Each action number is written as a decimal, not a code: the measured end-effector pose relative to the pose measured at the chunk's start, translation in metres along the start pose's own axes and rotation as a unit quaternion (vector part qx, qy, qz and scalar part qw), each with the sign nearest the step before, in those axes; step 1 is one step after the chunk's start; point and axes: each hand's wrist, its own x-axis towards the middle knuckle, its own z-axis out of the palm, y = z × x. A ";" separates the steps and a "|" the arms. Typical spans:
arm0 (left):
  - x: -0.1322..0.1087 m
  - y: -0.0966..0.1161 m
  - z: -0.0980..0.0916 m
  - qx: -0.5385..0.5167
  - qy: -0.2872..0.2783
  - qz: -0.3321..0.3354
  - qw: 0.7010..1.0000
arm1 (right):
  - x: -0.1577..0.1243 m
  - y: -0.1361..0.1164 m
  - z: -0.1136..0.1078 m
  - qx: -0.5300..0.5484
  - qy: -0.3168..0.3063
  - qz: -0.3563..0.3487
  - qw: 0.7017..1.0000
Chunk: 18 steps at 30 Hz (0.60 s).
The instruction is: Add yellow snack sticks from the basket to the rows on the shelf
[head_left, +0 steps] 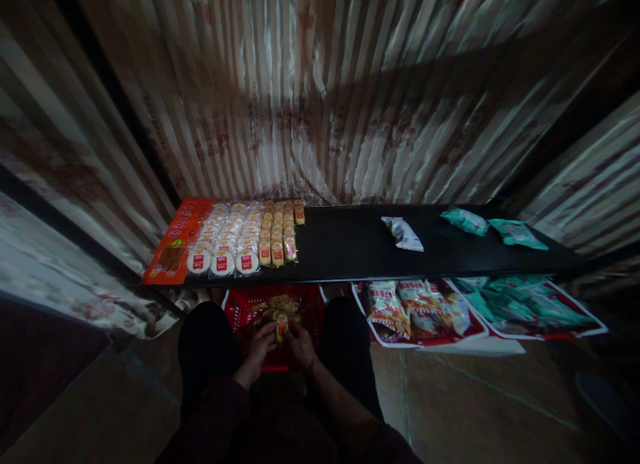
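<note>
Between my knees, over a red plastic basket [320,304], my left hand [262,345] and my right hand [301,346] hold one small yellow wrapped snack [281,325] with a red label. The fingers of both hands are closed on its two sides. More of the same wrapped snacks [280,305] lie loose in the basket under and beyond my hands. On the black shelf [340,244] above, similar yellow snacks [277,232] stand in rows, beside rows of round white wrapped crackers [223,262].
An orange snack bag [170,251] lies at the shelf's left end. A white packet [404,234] and green packets [517,233] lie to the right. Below, baskets hold red-and-white bags [387,307] and green bags [530,303]. Striped curtain [300,104] hangs behind.
</note>
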 end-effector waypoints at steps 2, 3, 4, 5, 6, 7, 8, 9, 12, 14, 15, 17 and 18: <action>0.003 0.000 0.002 0.004 -0.001 0.002 1.000 | 0.000 -0.002 -0.001 -0.004 0.012 -0.003 1.000; 0.004 0.000 0.002 0.003 -0.001 0.003 1.000 | 0.000 -0.003 -0.001 -0.007 0.019 -0.006 1.000; 0.005 0.000 0.003 0.001 0.000 0.005 1.000 | 0.001 -0.003 -0.001 -0.011 0.027 -0.011 1.000; 0.007 0.000 0.004 -0.002 0.000 0.007 1.000 | 0.001 -0.003 -0.002 -0.015 0.035 -0.016 0.999; 0.008 0.000 0.005 -0.006 -0.001 0.011 1.000 | 0.001 -0.003 -0.003 -0.022 0.043 -0.022 0.999; 0.009 0.001 0.005 -0.007 -0.001 0.015 1.000 | 0.001 -0.003 -0.003 -0.030 0.053 -0.028 0.998; 0.009 0.001 0.007 -0.008 -0.002 0.020 1.000 | 0.002 -0.003 -0.004 -0.041 0.062 -0.032 0.997; 0.010 0.002 0.008 -0.010 -0.002 0.026 1.000 | 0.002 -0.004 -0.005 -0.053 0.071 -0.035 0.995; 0.011 0.005 0.013 -0.017 -0.003 0.048 0.999 | 0.002 -0.007 -0.007 -0.091 0.097 -0.037 0.990; 0.011 0.010 0.018 -0.022 -0.011 0.064 0.998 | 0.003 -0.013 -0.009 -0.105 0.112 -0.037 0.987; 0.011 0.012 0.020 -0.024 -0.017 0.072 0.997 | 0.003 -0.016 -0.010 -0.106 0.117 -0.039 0.987; 0.010 0.018 0.026 -0.030 -0.028 0.095 0.995 | 0.003 -0.025 -0.012 -0.102 0.120 -0.048 0.986; 0.008 0.022 0.029 -0.032 -0.032 0.107 0.993 | 0.003 -0.029 -0.013 -0.097 0.119 -0.056 0.986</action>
